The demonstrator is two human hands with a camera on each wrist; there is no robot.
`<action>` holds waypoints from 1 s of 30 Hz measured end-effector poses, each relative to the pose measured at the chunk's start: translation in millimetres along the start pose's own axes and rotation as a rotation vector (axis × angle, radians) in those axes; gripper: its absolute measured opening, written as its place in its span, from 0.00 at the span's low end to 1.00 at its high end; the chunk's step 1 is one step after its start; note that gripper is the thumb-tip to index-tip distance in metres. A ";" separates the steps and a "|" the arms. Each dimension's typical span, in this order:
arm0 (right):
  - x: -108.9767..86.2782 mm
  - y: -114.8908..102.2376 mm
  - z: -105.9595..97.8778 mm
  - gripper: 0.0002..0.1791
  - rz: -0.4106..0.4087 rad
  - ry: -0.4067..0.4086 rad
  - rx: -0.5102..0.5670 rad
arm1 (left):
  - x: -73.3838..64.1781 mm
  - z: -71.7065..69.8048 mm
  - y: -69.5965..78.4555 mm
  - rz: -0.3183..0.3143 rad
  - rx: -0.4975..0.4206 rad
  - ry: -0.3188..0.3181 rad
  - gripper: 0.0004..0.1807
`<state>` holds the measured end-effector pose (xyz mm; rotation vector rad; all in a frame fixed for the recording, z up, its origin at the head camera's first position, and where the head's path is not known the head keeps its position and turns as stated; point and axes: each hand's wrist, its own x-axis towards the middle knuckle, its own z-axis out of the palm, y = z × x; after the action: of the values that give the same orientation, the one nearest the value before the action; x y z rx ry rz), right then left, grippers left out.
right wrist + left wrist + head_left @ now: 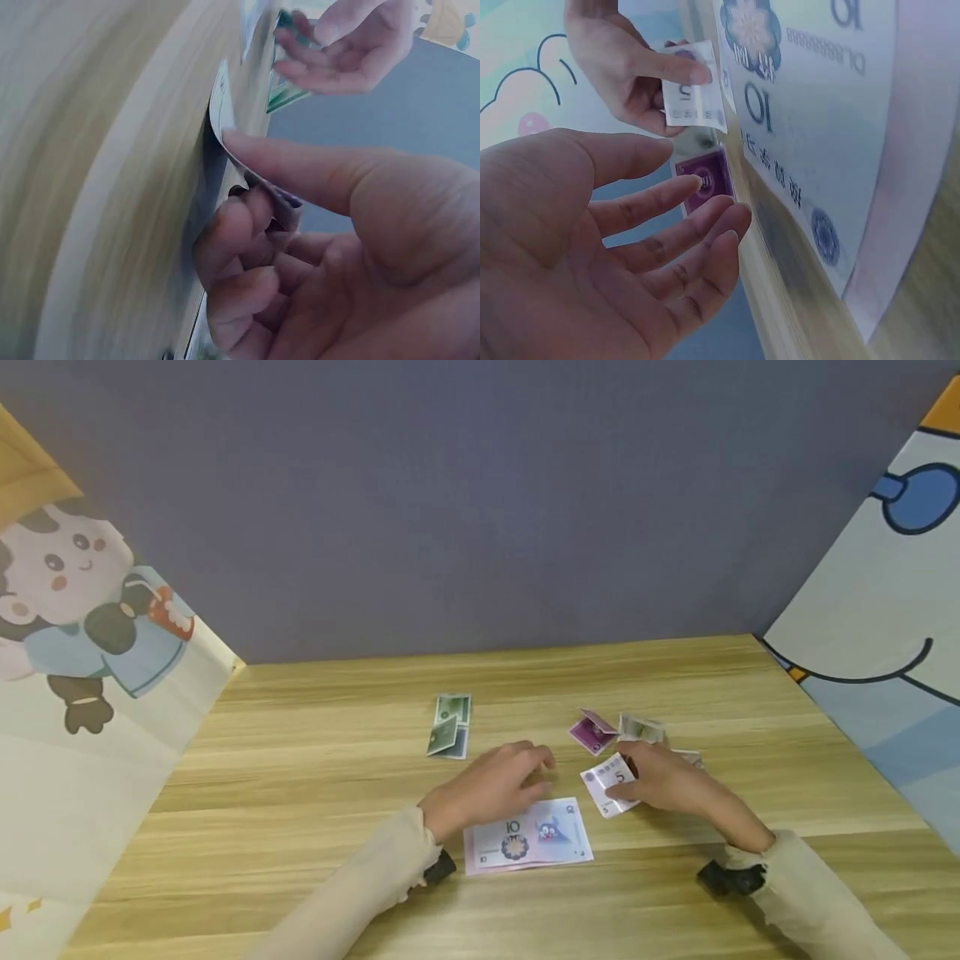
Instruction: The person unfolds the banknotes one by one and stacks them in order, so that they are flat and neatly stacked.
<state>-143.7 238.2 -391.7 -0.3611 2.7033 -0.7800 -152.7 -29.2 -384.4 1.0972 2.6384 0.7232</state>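
Observation:
In the head view my right hand (663, 781) pinches a pale play banknote (606, 781) marked 5, thumb on top and fingers beneath. The right wrist view shows that banknote (223, 105) bent between thumb and curled fingers. My left hand (491, 787) hovers over the table with loosely bent fingers, holding nothing; its palm (547, 247) faces the left wrist camera. Just below it lies a pale play banknote (525, 839) marked 10, with a pinkish edge showing under it. Behind the right hand are a folded purple banknote (592, 735) and a greyish-green one (640, 727).
Farther back, left of the middle, lie folded green banknotes (450, 727). Another note (690, 758) is partly hidden behind the right hand. A grey panel (480, 510) closes off the back of the wooden table (300, 793); cartoon-printed panels (90, 610) stand at both sides.

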 end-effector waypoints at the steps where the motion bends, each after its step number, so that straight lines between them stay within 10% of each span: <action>1: -0.6 -1.6 0.1 0.32 -0.006 -0.004 0.025 | 0.4 -0.4 -0.4 0.001 -0.003 0.003 0.19; 19: -8.1 -45.6 7.2 0.19 -0.266 0.033 0.599 | 1.1 -21.7 -14.0 0.129 -0.463 0.085 0.05; 30: -1.6 -67.7 13.9 0.30 -0.286 -0.189 0.925 | -32.2 -48.6 -18.9 0.148 -0.592 0.046 0.07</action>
<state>-126.8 176.6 -365.3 -0.5403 1.8572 -1.8279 -158.7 -81.0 -352.4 1.0965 2.1498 1.4491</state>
